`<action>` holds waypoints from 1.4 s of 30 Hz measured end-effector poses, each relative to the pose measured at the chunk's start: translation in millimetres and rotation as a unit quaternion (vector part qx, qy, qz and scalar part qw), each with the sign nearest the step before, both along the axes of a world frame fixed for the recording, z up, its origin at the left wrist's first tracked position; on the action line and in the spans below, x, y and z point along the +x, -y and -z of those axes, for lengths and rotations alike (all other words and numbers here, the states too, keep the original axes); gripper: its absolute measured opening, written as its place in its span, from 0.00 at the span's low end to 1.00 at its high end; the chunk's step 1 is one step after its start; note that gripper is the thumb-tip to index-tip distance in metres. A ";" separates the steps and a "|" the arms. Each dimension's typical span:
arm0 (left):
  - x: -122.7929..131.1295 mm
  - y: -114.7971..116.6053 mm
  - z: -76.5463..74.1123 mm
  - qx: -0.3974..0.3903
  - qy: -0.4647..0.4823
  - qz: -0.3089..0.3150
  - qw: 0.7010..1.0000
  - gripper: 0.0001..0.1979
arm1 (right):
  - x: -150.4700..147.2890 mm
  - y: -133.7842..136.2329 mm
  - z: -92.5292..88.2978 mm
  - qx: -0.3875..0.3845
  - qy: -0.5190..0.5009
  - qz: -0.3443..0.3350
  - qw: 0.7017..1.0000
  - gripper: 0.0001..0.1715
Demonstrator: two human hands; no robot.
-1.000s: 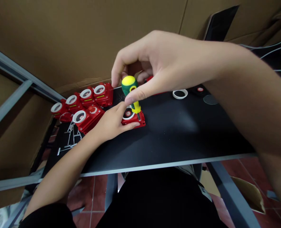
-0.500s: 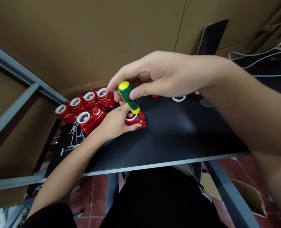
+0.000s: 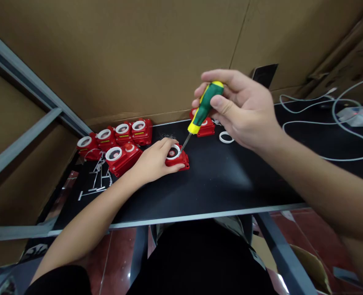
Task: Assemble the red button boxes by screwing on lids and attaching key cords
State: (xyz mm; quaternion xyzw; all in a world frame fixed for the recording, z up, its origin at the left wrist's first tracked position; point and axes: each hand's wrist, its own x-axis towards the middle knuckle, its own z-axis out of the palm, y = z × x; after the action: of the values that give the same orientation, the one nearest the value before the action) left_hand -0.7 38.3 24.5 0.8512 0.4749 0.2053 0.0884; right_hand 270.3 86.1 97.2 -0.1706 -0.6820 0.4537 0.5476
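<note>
My left hand [image 3: 157,160] is wrapped over a red box with a round white-ringed window [image 3: 183,159], which lies on the black tabletop; its left part is hidden under my palm. In my right hand [image 3: 241,108] is a screwdriver [image 3: 204,107] with a green and yellow handle, tilted so that its shaft runs down to the left. The tip meets the right side of the box's white ring; whether it presses there I cannot tell. Behind the screwdriver, another red box [image 3: 206,128] is partly covered, and a loose white ring [image 3: 226,137] lies beside it.
Several similar red boxes [image 3: 142,133] stand at the back left, with thin metal T-shaped rods [image 3: 92,191] before them. White cables [image 3: 310,123] cross the right side. A dark flat panel [image 3: 265,75] leans at the cardboard wall [image 3: 157,53]. A metal frame [image 3: 24,141] borders the left.
The screwdriver has gone from nearly upright at the box's right part to leaning against the white ring. My right hand has moved right; my left hand stays on the box.
</note>
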 end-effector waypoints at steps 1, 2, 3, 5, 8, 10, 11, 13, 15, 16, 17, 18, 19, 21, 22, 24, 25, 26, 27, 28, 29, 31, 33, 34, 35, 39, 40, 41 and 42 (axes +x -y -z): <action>-0.4 -0.7 0.6 0.014 0.010 0.009 1.000 0.34 | 0.4 -2.9 10.4 -0.016 -0.019 0.026 0.999 0.28; -0.4 -1.2 1.1 0.028 0.023 0.020 0.999 0.34 | 0.5 -6.2 20.5 -0.027 -0.040 0.047 0.998 0.30; 0.0 -1.2 1.6 0.043 0.039 0.030 0.998 0.32 | 0.3 -9.5 30.0 -0.038 -0.062 0.061 0.995 0.32; 2.1 0.4 3.4 0.070 0.071 0.044 0.994 0.27 | -0.7 -14.7 46.3 -0.070 -0.104 0.074 0.989 0.33; 6.8 4.7 7.7 0.105 0.103 0.047 0.988 0.16 | -1.6 -17.2 62.7 -0.125 -0.141 0.073 0.979 0.35; 9.4 7.1 10.8 0.127 0.117 0.049 0.984 0.11 | -0.8 -16.2 69.0 -0.142 -0.147 0.070 0.976 0.36; 10.4 7.8 12.0 0.136 0.124 0.052 0.982 0.09 | -0.1 -15.3 71.1 -0.144 -0.145 0.072 0.976 0.36; 11.5 8.6 13.5 0.144 0.135 0.053 0.979 0.07 | 1.4 -13.5 73.7 -0.146 -0.137 0.078 0.977 0.36; 12.1 8.8 13.7 0.143 0.141 0.049 0.978 0.06 | 2.4 -12.4 74.8 -0.150 -0.130 0.086 0.976 0.37; 12.3 8.9 13.5 0.141 0.143 0.046 0.979 0.05 | 2.7 -12.3 74.9 -0.154 -0.131 0.088 0.976 0.37; 12.5 9.1 13.2 0.140 0.145 0.046 0.978 0.05 | 2.9 -12.3 74.7 -0.157 -0.134 0.088 0.974 0.38; 12.8 9.3 12.7 0.141 0.146 0.049 0.978 0.05 | 3.2 -12.5 74.4 -0.160 -0.138 0.087 0.974 0.38; 13.1 9.6 12.3 0.143 0.147 0.051 0.978 0.05 | 3.4 -12.8 73.9 -0.160 -0.141 0.085 0.973 0.38; 13.9 10.2 11.7 0.143 0.145 0.050 0.978 0.05 | 4.0 -13.0 72.7 -0.156 -0.136 0.085 0.975 0.39; 14.3 10.6 11.5 0.142 0.144 0.046 0.978 0.06 | 4.2 -12.7 72.1 -0.152 -0.129 0.088 0.976 0.39; 15.1 11.5 11.7 0.139 0.144 0.038 0.979 0.07 | 4.2 -11.1 70.8 -0.145 -0.114 0.097 0.978 0.38; 15.6 11.9 12.0 0.139 0.146 0.036 0.979 0.07 | 4.1 -10.0 70.1 -0.141 -0.109 0.104 0.978 0.38; 16.1 12.2 12.3 0.142 0.148 0.035 0.978 0.07 | 4.1 -8.9 69.2 -0.136 -0.107 0.113 0.978 0.37; 16.5 12.5 12.7 0.146 0.150 0.036 0.977 0.07 | 4.3 -8.1 68.0 -0.128 -0.107 0.123 0.978 0.36; 16.9 12.7 13.2 0.150 0.151 0.036 0.976 0.07 | 5.0 -7.8 66.5 -0.119 -0.110 0.132 0.978 0.35; 17.3 12.8 13.7 0.155 0.153 0.038 0.975 0.07 | 6.4 -8.2 64.8 -0.109 -0.116 0.141 0.977 0.33; 17.7 12.6 14.7 0.166 0.161 0.048 0.972 0.07 | 11.3 -11.4 60.5 -0.101 -0.138 0.151 0.974 0.28; 17.7 12.1 15.8 0.173 0.168 0.059 0.969 0.06 | 17.9 -16.3 56.1 -0.118 -0.150 0.140 0.972 0.25; 17.7 11.9 16.3 0.174 0.172 0.062 0.968 0.06 | 21.0 -18.3 54.2 -0.142 -0.139 0.119 0.973 0.24; 17.6 11.8 16.8 0.172 0.175 0.063 0.967 0.06 | 23.4 -19.2 52.6 -0.172 -0.112 0.089 0.975 0.23; 17.4 12.8 16.8 0.173 0.181 0.075 0.965 0.07 | 21.5 -6.6 50.9 -0.270 0.061 -0.055 0.959 0.22; 17.5 13.3 16.2 0.182 0.179 0.082 0.963 0.07 | 18.4 0.4 51.2 -0.275 0.106 -0.081 0.952 0.23; 17.7 13.9 15.4 0.194 0.174 0.090 0.961 0.07 | 14.8 8.0 51.6 -0.274 0.151 -0.103 0.944 0.25; 18.0 14.5 14.3 0.211 0.170 0.099 0.958 0.07 | 11.2 15.7 52.0 -0.267 0.205 -0.120 0.934 0.27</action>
State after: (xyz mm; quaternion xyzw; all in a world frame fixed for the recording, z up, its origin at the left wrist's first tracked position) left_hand 17.3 23.9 10.2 0.8459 0.3122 0.4323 0.0059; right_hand 281.5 70.4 45.2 -0.3164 -0.6484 0.6367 0.2721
